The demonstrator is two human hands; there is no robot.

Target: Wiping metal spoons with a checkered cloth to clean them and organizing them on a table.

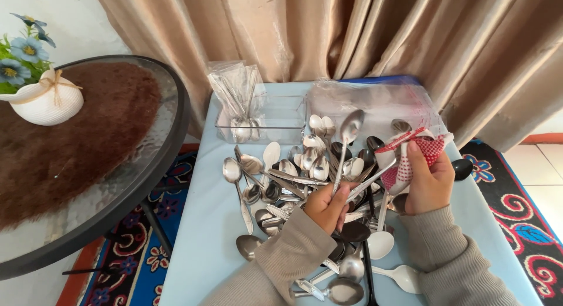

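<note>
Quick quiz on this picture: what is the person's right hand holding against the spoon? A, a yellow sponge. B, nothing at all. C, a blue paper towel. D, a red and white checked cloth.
D: the right hand grips a red and white checked cloth wrapped around the bowl end of a metal spoon, whose handle the left hand holds above the pile of spoons.

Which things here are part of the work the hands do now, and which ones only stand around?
In use:
- left hand, holding two metal spoons
- right hand, gripping a red-and-white cloth around one spoon's bowl
- spoon pile on the blue table

Standing around:
- clear box with bagged spoons
- plastic bags
- round glass table
- white flower pot
- curtain
</note>
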